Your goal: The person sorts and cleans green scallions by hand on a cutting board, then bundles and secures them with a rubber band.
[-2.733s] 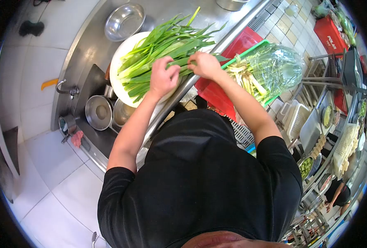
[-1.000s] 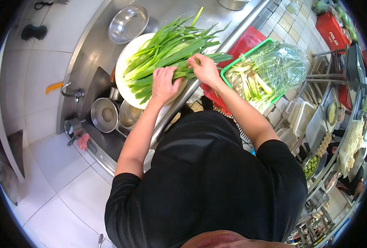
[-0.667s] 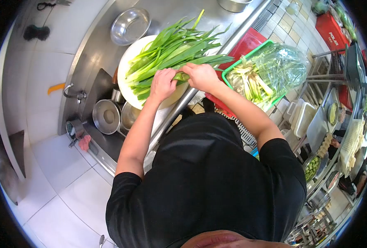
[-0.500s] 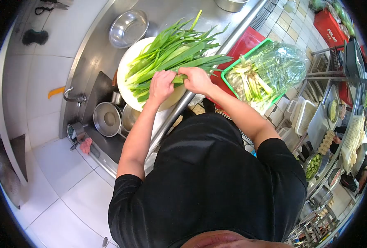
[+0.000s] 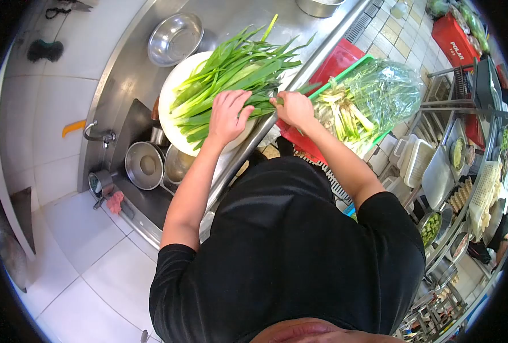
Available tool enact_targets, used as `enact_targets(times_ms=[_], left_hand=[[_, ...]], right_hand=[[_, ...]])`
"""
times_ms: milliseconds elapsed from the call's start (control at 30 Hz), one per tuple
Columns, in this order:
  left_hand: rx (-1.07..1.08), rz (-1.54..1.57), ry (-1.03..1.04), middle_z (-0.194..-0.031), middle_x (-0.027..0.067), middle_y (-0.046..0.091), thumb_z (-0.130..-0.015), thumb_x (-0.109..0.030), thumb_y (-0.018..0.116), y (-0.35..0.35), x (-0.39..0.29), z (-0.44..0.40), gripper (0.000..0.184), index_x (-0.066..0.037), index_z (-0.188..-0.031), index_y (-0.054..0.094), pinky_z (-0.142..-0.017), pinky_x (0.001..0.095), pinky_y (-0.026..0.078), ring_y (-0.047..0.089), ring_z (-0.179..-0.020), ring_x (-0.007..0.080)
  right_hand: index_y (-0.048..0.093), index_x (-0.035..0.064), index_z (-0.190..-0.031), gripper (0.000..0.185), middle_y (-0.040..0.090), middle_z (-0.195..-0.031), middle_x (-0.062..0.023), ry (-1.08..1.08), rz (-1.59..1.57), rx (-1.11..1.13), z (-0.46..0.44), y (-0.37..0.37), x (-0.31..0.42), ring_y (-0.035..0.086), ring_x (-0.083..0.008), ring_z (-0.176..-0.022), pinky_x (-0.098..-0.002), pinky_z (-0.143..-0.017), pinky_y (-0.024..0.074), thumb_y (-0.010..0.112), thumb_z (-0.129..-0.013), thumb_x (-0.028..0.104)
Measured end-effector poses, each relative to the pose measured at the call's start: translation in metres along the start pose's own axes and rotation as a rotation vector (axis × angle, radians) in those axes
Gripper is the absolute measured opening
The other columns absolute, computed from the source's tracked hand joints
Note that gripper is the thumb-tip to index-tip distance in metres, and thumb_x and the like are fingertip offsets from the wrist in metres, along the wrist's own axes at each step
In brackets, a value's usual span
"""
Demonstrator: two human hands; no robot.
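Observation:
Long green leafy stalks (image 5: pixel 231 74) lie heaped over a round white basin (image 5: pixel 166 103) on the steel counter. My left hand (image 5: pixel 228 117) rests on the near side of the heap, fingers apart, thumb pointing right. At the heap's right side, over the counter's edge, my right hand (image 5: pixel 293 108) is closed on green leaves, whose tips poke out beyond the fingers. Right of it, a green-rimmed crate (image 5: pixel 374 146) holds pale-rooted stalks (image 5: pixel 348 114) partly under clear plastic.
A steel bowl (image 5: pixel 175 39) stands behind the basin. Pans (image 5: pixel 144 166) sit in the sink near the tap (image 5: pixel 102 135). A red crate (image 5: pixel 341 60) is beyond the counter edge. Shelves with trays (image 5: pixel 438 177) stand at right; part of another person shows at far right.
My hands, close together half a second ago, are now apart. The right has moved right toward the counter edge with leaves in it; the left has opened over the heap.

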State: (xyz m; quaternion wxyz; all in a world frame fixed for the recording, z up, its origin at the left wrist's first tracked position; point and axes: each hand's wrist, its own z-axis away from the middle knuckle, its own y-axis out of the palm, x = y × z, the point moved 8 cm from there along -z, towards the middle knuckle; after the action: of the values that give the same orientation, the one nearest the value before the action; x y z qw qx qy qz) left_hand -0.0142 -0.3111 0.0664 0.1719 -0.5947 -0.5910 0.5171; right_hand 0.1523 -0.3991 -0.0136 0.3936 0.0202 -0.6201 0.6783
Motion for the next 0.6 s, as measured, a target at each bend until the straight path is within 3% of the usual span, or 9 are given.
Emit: enact_targets(times_ms=[167, 233, 300, 367, 433, 567, 600], left_hand=[[0.275, -0.151, -0.086, -0.120, 0.0082, 0.069, -0.096, -0.024, 0.063, 0.050, 0.018, 0.004, 0.030, -0.010, -0.122, 0.070, -0.105, 0.0466, 0.041, 0.059, -0.116, 0.0289], [0.243, -0.156, -0.066, -0.114, 0.0075, 0.070, -0.096, -0.024, 0.063, 0.050, 0.015, -0.003, 0.027, -0.011, -0.118, 0.072, -0.103, 0.0453, 0.041, 0.059, -0.111, 0.0289], [0.286, -0.214, -0.126, -0.108, 0.0075, 0.070, -0.096, -0.024, 0.062, 0.050, 0.014, -0.011, 0.024, -0.013, -0.114, 0.073, -0.101, 0.0457, 0.042, 0.060, -0.108, 0.0289], [0.280, -0.221, -0.140, -0.106, 0.0076, 0.071, -0.096, -0.024, 0.062, 0.055, 0.017, -0.019, 0.023, -0.013, -0.112, 0.074, -0.099, 0.0457, 0.043, 0.060, -0.107, 0.0289], [0.279, -0.268, -0.156, -0.099, 0.0089, 0.069, -0.095, -0.025, 0.062, 0.060, 0.026, -0.025, 0.023, -0.013, -0.111, 0.074, -0.095, 0.0461, 0.044, 0.061, -0.104, 0.0304], [0.226, -0.253, -0.271, -0.100, 0.0099, 0.068, -0.092, -0.024, 0.066, 0.056, 0.038, -0.033, 0.023, -0.014, -0.111, 0.074, -0.091, 0.0452, 0.046, 0.062, -0.102, 0.0310], [0.223, -0.224, -0.277, -0.102, 0.0100, 0.067, -0.091, -0.022, 0.068, 0.047, 0.029, -0.041, 0.024, -0.014, -0.113, 0.074, -0.090, 0.0452, 0.047, 0.062, -0.103, 0.0310]], right_hand=[[0.075, 0.0075, -0.112, 0.048, 0.073, -0.090, -0.0257, 0.122, -0.088, 0.010, -0.012, 0.005, -0.012, 0.071, -0.0431, -0.089, -0.0521, -0.082, 0.0561, 0.064, -0.094, 0.050], [0.075, 0.0084, -0.115, 0.046, 0.074, -0.096, -0.0252, 0.160, -0.174, -0.176, -0.035, -0.003, -0.025, 0.071, -0.0430, -0.093, -0.0522, -0.084, 0.0567, 0.066, -0.092, 0.047], [0.074, 0.0082, -0.116, 0.044, 0.074, -0.104, -0.0236, 0.144, -0.167, -0.174, -0.051, -0.004, -0.030, 0.071, -0.0417, -0.099, -0.0507, -0.088, 0.0566, 0.068, -0.090, 0.043], [0.074, 0.0096, -0.115, 0.041, 0.073, -0.108, -0.0223, 0.091, -0.086, 0.039, -0.068, 0.013, -0.025, 0.070, -0.0399, -0.104, -0.0496, -0.091, 0.0564, 0.071, -0.088, 0.039], [0.076, 0.0113, -0.113, 0.035, 0.074, -0.106, -0.0215, 0.094, -0.100, -0.011, -0.065, -0.002, -0.016, 0.071, -0.0388, -0.103, -0.0489, -0.091, 0.0567, 0.071, -0.087, 0.035], [0.078, 0.0125, -0.105, 0.024, 0.074, -0.104, -0.0186, -0.050, 0.028, -0.008, -0.045, -0.030, 0.005, 0.072, -0.0379, -0.096, -0.0478, -0.085, 0.0582, 0.066, -0.087, 0.022], [0.078, 0.0134, -0.104, 0.024, 0.074, -0.103, -0.0182, -0.183, 0.009, -0.037, -0.037, -0.041, 0.020, 0.072, -0.0376, -0.094, -0.0479, -0.084, 0.0583, 0.065, -0.084, 0.019]])
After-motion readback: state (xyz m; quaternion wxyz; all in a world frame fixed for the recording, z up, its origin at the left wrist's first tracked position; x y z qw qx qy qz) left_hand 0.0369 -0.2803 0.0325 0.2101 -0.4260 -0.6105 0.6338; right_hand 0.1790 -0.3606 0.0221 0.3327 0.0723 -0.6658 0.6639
